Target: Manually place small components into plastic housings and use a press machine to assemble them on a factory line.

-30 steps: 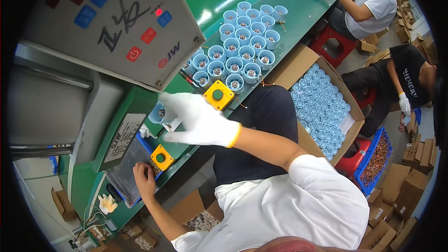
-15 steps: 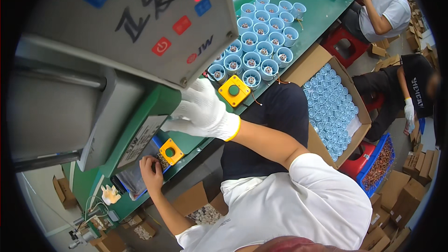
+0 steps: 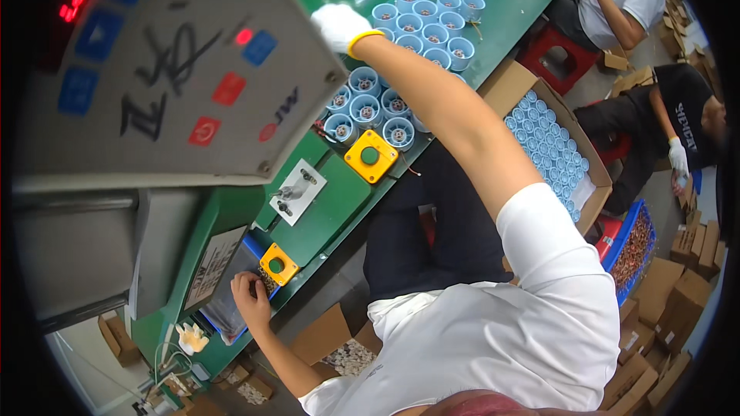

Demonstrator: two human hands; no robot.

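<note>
My right hand (image 3: 341, 28), in a white glove with a yellow cuff, reaches across the far left edge of the group of light-blue cups (image 3: 365, 110). Its fingertips are hidden by the machine's control panel, and no held thing shows. Each cup has a small metal part in its middle. My bare left hand (image 3: 251, 298) rests with curled fingers at a blue bin (image 3: 225, 325) of small brass-coloured pieces; what its fingers pinch, if anything, is hidden. Between my hands, a pale metal fixture plate (image 3: 299, 191) lies on the green machine base.
The grey control panel (image 3: 177, 69) overhangs the left side. Two yellow button boxes, one by the cups (image 3: 371, 156) and one by the bin (image 3: 278, 264), sit along the table's edge. A carton of blue cups (image 3: 551, 146) stands at right. Two other people sit on the right.
My right hand has moved from beneath the machine head up and away to the far side of the cups, uncovering the fixture plate. The left hand stays at the bin. The view has shifted slightly.
</note>
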